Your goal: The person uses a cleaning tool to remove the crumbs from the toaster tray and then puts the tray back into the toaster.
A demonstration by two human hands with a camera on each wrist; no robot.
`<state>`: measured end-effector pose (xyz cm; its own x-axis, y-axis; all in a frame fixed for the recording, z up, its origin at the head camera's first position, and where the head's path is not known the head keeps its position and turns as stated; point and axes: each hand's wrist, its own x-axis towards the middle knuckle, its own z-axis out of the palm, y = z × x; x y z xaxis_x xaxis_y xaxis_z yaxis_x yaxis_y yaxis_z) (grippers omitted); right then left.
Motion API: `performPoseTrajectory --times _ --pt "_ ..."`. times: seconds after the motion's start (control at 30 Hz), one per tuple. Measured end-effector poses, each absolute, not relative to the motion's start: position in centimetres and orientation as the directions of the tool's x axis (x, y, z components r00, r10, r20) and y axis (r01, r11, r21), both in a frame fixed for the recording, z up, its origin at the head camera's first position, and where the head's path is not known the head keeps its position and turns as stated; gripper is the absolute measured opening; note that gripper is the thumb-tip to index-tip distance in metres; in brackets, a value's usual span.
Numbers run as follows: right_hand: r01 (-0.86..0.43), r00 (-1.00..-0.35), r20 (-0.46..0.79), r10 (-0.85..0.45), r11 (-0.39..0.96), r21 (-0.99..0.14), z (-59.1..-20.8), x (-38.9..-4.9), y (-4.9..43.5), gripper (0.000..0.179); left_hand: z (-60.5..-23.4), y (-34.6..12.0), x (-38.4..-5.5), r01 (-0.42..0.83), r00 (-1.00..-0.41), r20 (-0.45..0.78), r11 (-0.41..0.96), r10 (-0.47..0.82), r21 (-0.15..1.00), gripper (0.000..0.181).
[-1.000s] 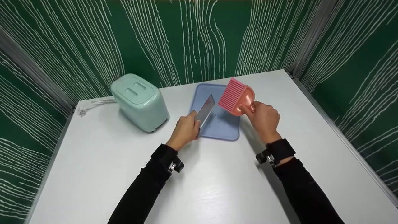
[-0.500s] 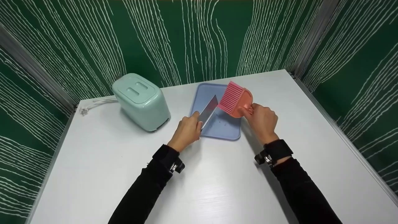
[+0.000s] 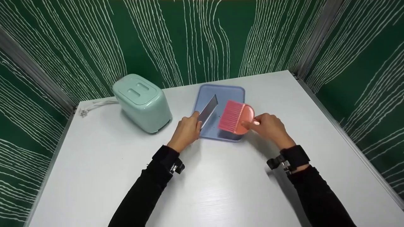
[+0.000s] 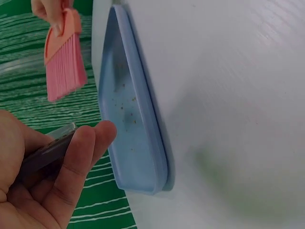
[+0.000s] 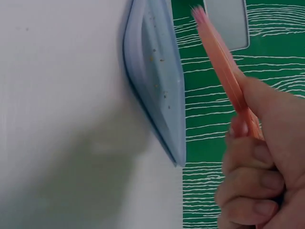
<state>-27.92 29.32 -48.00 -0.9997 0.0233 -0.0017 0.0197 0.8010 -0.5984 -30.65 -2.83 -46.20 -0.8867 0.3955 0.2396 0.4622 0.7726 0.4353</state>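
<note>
In the head view my left hand point(image 3: 185, 131) grips a thin, flat rectangular crumb tray point(image 3: 208, 109) by its near end, tilted on edge over a blue tray point(image 3: 227, 90). To its right, my right hand point(image 3: 269, 126) holds a short pink brush point(image 3: 236, 117), thumb on its orange-pink body and bristles toward the left. A gap shows between bristles and crumb tray. The right wrist view shows the crumb tray's pale rimmed face point(image 5: 228, 21) behind the raised brush point(image 5: 221, 67). Small brown crumbs point(image 4: 122, 107) lie scattered in the blue tray, seen from the left wrist.
A mint-green toaster point(image 3: 142, 102) stands at the back left of the white table point(image 3: 202, 189). Its cord and plug point(image 3: 83, 113) trail left. Green walls with white drip lines point(image 3: 208, 41) rise behind and at both sides.
My right hand has brought the brush lower and nearer to me, and the bristles have swung from upper left to left. The left hand with the crumb tray has shifted only slightly.
</note>
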Motion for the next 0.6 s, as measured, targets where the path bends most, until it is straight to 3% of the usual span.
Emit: performPoseTrajectory --times 0.17,0.37,0.6 --pt "-0.028 -0.982 -0.13 -0.139 0.78 -0.626 -47.3 -27.0 28.4 0.061 -46.3 -2.9 -30.8 0.487 -0.872 0.277 0.779 0.404 0.395 0.014" --pt "-0.165 -0.939 -0.136 -0.315 0.763 -0.625 -47.0 -26.7 26.5 0.053 -46.6 -2.9 -30.6 0.532 -0.84 0.33 0.772 0.43 0.348 0.011" --pt "-0.174 -0.934 -0.144 -0.328 0.768 -0.616 -46.9 -27.0 25.1 0.05 -46.7 -2.7 -30.5 0.55 -0.831 0.319 0.759 0.456 0.348 0.011"
